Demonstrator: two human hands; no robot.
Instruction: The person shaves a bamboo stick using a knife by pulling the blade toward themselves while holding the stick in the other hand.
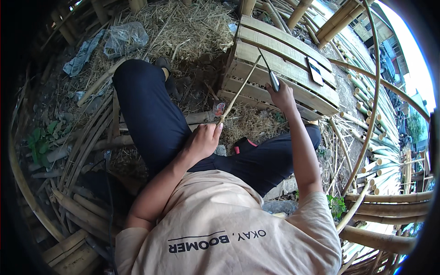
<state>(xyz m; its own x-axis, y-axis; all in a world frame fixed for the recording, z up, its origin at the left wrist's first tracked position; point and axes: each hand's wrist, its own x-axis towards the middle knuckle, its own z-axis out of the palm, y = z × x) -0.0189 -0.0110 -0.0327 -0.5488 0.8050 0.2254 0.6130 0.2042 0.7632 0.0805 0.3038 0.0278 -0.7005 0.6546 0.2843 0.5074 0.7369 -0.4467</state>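
Note:
My left hand (205,141) is closed round the lower end of a thin bamboo stick (239,93), above my lap. The stick slants up and away to the right, its far end over the wooden slatted crate (261,37). In my closed right hand (281,95) is a knife (273,79). Its narrow dark blade points away and slightly left, with the tip near the stick's far end; I cannot tell whether the two touch. The fingers of each hand hide part of what it grips.
A phone (315,70) lies on the crate's right side. Dry straw (183,23) and a clear plastic bag (126,39) cover ground ahead. Bamboo poles (382,156) are stacked at right, with a bent bamboo strip (376,82) before them. More bamboo lies at left.

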